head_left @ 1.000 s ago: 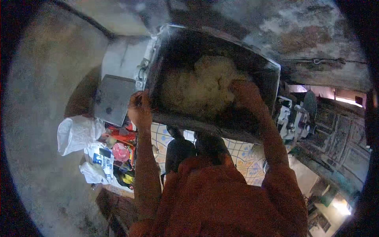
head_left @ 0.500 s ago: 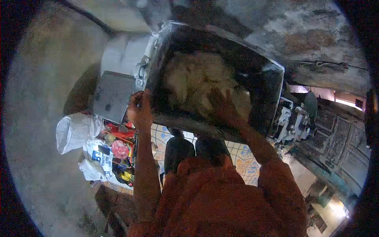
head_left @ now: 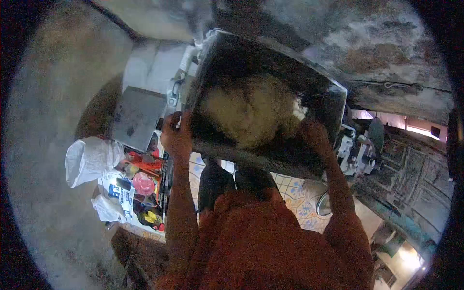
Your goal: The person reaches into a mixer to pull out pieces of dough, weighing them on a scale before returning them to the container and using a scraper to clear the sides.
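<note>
A dark, deep metal trough (head_left: 270, 162) with a pale worn rim stands tilted across the middle of my view. In it lies a big beige mass that looks like dough (head_left: 241, 111), its surface smeared as if moving. My left hand (head_left: 176, 137) is at the trough's front left corner, thumb and fingers curled round the rim. My right hand (head_left: 315, 135) reaches inside on the right, against the side of the mass. Just past its fingertips sits a small whitish clump (head_left: 300, 110). The right fingers are dark and mostly hidden.
Machine parts (head_left: 357, 152) jut out right of the trough, and a grey panel (head_left: 137, 118) adjoins its left. Low on the left are a white sack (head_left: 89, 162), a pink round item (head_left: 143, 183) and assorted bags. A rough wall rises behind; patterned tiles (head_left: 295, 198) cover the floor.
My right hand, spread flat on the middle of the mass before, has moved right to its edge. The mass has become rounder and a whitish clump shows beside it. My left hand stays at the corner.
</note>
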`<state>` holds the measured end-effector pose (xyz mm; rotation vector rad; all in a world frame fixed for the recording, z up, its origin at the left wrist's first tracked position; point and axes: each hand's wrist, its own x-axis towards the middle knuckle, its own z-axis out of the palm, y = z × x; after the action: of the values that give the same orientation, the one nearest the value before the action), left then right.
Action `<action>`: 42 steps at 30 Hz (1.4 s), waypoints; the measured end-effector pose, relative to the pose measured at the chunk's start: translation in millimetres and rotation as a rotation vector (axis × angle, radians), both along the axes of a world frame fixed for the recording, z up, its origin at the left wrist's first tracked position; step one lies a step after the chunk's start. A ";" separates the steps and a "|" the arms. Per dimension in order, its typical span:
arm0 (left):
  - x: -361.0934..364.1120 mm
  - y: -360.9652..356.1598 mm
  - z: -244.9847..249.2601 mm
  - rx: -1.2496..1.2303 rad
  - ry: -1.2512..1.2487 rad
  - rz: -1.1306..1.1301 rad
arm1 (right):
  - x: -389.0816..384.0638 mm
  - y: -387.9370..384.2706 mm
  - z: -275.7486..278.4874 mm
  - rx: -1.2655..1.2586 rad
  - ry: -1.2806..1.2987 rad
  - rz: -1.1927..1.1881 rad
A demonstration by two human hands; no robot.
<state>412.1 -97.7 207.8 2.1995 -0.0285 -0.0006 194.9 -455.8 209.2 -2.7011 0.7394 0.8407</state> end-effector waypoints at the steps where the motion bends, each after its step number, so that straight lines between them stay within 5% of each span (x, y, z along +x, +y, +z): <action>1: 0.1 -2.1 -3.2 -0.078 0.016 0.029 | -7.4 -2.0 -5.1 0.043 -0.036 -0.060; 4: -1.6 -6.5 12.5 -0.045 -0.087 0.015 | -15.3 13.2 -83.1 -0.036 -0.481 0.174; 7: -0.5 -5.8 10.4 -0.079 0.032 0.028 | 55.1 86.2 -31.3 -0.116 -0.344 0.319; 9: -1.1 -5.4 7.1 -0.129 0.052 0.017 | 48.1 100.5 -60.3 -0.485 -0.484 0.773; 14: -2.0 -9.8 17.8 -0.049 0.137 0.082 | 52.7 93.4 -32.5 0.008 -0.302 0.526; 16: 7.5 12.5 -40.0 -0.200 0.061 0.014 | 47.1 87.9 -13.4 -0.084 -0.346 0.585; 19: 4.5 7.1 -29.4 -0.222 0.015 0.003 | -12.3 45.7 -44.1 -0.239 -0.345 0.785; 22: 1.5 -0.1 -12.7 -0.200 -0.038 -0.012 | -29.7 35.2 -3.5 0.224 -0.140 0.174; 25: -0.1 5.7 -18.8 -0.195 -0.034 -0.004 | -39.9 16.4 24.3 0.231 0.035 -0.231; 28: 2.1 4.0 -21.6 -0.272 0.049 -0.006 | -39.0 -6.0 12.4 -0.062 -0.115 0.036; 32: 5.1 8.0 -26.3 -0.261 -0.012 -0.029 | 21.7 9.5 24.5 0.064 -0.276 -0.074; 34: 4.9 6.4 -22.3 -0.264 0.011 -0.008 | 22.1 12.1 -33.1 -0.038 -0.556 0.117; 37: 1.7 -4.5 9.9 -0.133 0.052 0.022 | 62.4 69.2 -20.3 0.224 -0.552 0.035; 39: -0.9 -6.7 11.5 -0.137 0.066 0.020 | 50.9 83.1 -64.9 0.001 -0.539 0.410; 42: 3.2 5.3 -16.4 -0.230 0.040 -0.006 | 34.4 85.9 -71.6 -0.282 -0.473 0.624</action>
<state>415.3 -92.4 191.4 1.9694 -0.0118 -0.0430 229.3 -369.9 137.6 -3.2465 -0.1111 0.1597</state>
